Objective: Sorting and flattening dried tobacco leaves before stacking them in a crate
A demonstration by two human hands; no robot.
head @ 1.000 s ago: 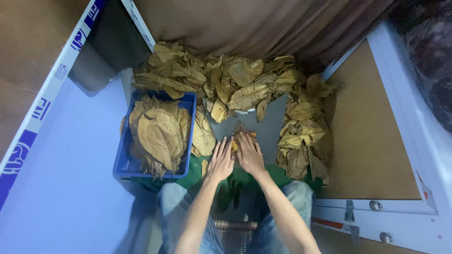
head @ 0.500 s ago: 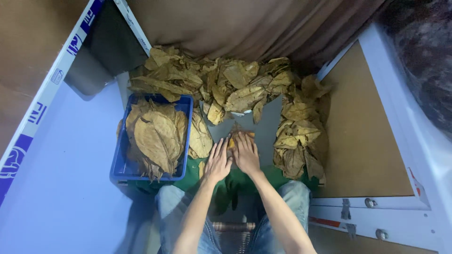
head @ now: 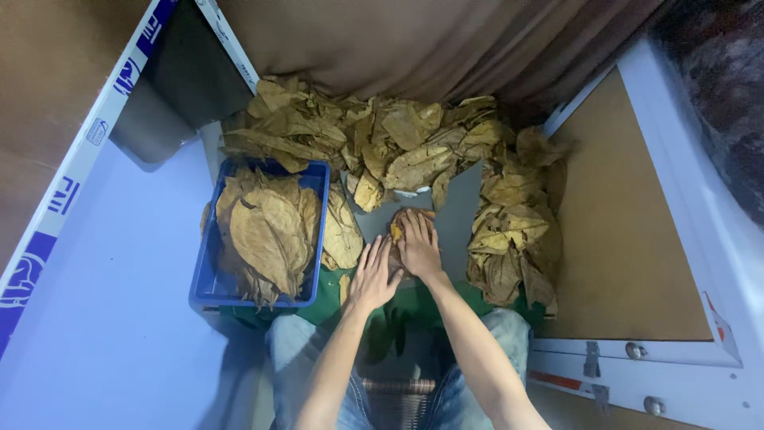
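Both hands flat on a dried leaf, heaps of leaves all around

Seen from the head camera, looking straight down, a seated person in blue jeans reaches both bare forearms forward over a green cloth [head: 414,306] on the lap. Right hand [head: 418,247] lies palm down on a small brown dried leaf [head: 400,224] on the grey surface [head: 458,223], its fingers close together and pointing away from the body. Left hand [head: 374,275] lies flat just beside it, touching it at the thumb side, fingers slightly spread; neither hand pinches anything.

Left of the hands stands a blue plastic crate [head: 208,283] filled with large tan leaves stacked flat. Another big leaf [head: 342,235] rests between the crate and the hands. A wide heap of crumpled dried leaves [head: 374,139] runs across the far side of the surface, against a brown curtain [head: 414,48]. A second heap of leaves [head: 513,231] stands at the right, beside a brown board [head: 621,231] in a white frame.
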